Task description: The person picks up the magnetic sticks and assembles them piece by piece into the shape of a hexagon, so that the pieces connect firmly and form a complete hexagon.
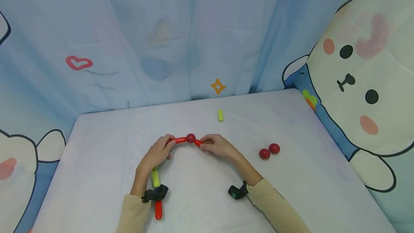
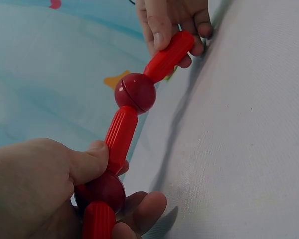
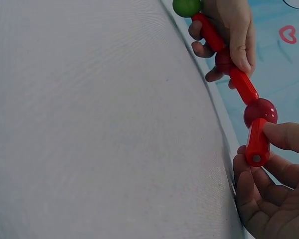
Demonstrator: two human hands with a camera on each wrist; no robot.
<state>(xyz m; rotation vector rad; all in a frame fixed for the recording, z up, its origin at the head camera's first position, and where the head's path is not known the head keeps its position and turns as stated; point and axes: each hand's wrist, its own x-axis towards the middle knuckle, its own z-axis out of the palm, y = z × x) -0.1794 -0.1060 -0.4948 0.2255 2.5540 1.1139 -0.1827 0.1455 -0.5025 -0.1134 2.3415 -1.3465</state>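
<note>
Both hands hold a linked chain of ribbed red rods and dark red balls above the table. My left hand (image 1: 157, 152) grips it around one dark red ball (image 2: 107, 191) and the red rod (image 2: 121, 134) beside it. Between the hands is another dark red ball (image 1: 191, 138). With thumb and fingers, my right hand (image 1: 218, 145) pinches the end red rod (image 3: 258, 142), whose tip shows a small grey metal disc. Past the left hand, the right wrist view shows a further red rod (image 3: 208, 32) and a green ball (image 3: 187, 6).
Under the left wrist lie a yellow-green rod (image 1: 156, 178) and a red rod (image 1: 158, 210); whether they join the held chain is hidden. Two loose dark red balls (image 1: 264, 154) sit at right. A short yellow-green rod (image 1: 220, 115) lies near the back edge, before a blue curtain (image 1: 136, 39).
</note>
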